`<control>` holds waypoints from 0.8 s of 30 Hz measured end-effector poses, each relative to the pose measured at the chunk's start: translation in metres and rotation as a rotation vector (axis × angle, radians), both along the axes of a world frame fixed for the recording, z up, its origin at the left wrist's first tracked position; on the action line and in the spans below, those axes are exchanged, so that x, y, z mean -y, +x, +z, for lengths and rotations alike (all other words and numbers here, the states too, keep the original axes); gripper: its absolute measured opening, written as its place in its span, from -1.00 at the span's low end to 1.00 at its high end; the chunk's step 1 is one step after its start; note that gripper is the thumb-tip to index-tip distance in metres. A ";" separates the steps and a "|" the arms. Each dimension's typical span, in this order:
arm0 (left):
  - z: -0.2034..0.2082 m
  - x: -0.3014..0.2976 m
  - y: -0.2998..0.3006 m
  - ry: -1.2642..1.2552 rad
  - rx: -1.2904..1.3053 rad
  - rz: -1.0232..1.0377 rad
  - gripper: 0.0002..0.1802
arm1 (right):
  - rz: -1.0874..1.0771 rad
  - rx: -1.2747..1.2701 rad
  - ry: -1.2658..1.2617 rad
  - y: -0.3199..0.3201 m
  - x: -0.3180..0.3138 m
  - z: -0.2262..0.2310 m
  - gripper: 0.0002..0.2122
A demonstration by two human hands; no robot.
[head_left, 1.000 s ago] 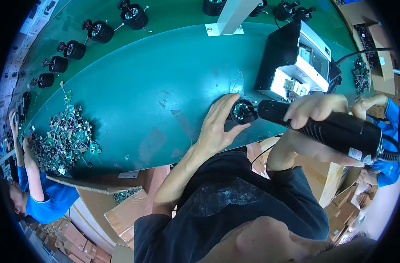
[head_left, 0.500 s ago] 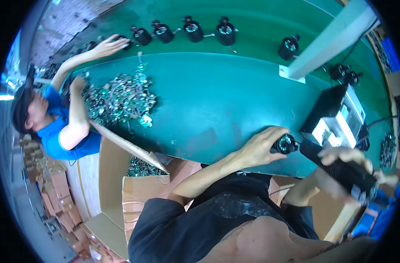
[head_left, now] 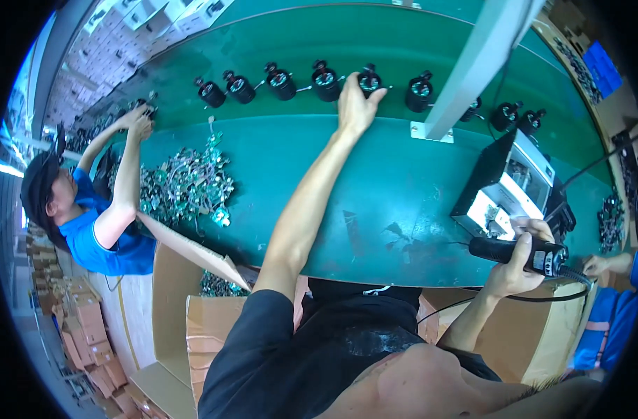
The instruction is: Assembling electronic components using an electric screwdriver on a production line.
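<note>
A scuffed teal worktop [head_left: 396, 202] meets a darker green strip [head_left: 263, 45] toward twelve o'clock; cardboard cartons [head_left: 88, 318] crowd the floor at eight. Just before one o'clock, the left hand [head_left: 357, 108], half open, holds a black cylinder [head_left: 369, 80] between thumb and fingers at the strip. Past three, the right hand [head_left: 518, 271] wraps around a black power driver [head_left: 490, 248], its pale label [head_left: 551, 260] too small to read.

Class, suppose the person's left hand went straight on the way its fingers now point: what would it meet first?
The left hand would first meet the black cylindrical part with a round open top within its grasp; contact looks likely, though depth is unclear.
</note>
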State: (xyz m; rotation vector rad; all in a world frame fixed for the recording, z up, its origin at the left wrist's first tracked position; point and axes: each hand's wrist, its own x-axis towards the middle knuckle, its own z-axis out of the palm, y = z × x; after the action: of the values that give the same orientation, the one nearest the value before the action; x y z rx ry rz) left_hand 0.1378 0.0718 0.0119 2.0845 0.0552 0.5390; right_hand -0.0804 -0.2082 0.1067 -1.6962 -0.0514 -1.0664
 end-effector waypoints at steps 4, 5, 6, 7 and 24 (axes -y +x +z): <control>0.000 0.001 0.002 -0.027 -0.156 -0.043 -0.25 | 0.050 0.036 0.096 -0.008 0.002 -0.001 -0.73; -0.003 0.006 -0.003 0.112 0.153 0.097 -0.30 | 0.087 0.032 0.153 -0.011 0.003 -0.002 -0.73; -0.005 0.012 -0.007 0.244 0.464 0.238 -0.35 | 0.127 0.030 0.210 -0.014 0.002 -0.004 -0.72; -0.002 0.018 -0.009 0.245 0.464 0.224 -0.35 | 0.113 0.029 0.214 -0.014 0.002 -0.003 -0.72; 0.022 0.050 0.016 0.116 0.068 -0.328 -0.64 | 0.146 0.053 0.266 -0.011 -0.003 -0.003 -0.58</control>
State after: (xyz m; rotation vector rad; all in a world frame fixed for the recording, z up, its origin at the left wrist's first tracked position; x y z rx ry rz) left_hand 0.1541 0.0223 0.0335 2.1278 -0.3595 0.4192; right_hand -0.0912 -0.2055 0.1037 -1.4039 -0.0635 -0.9634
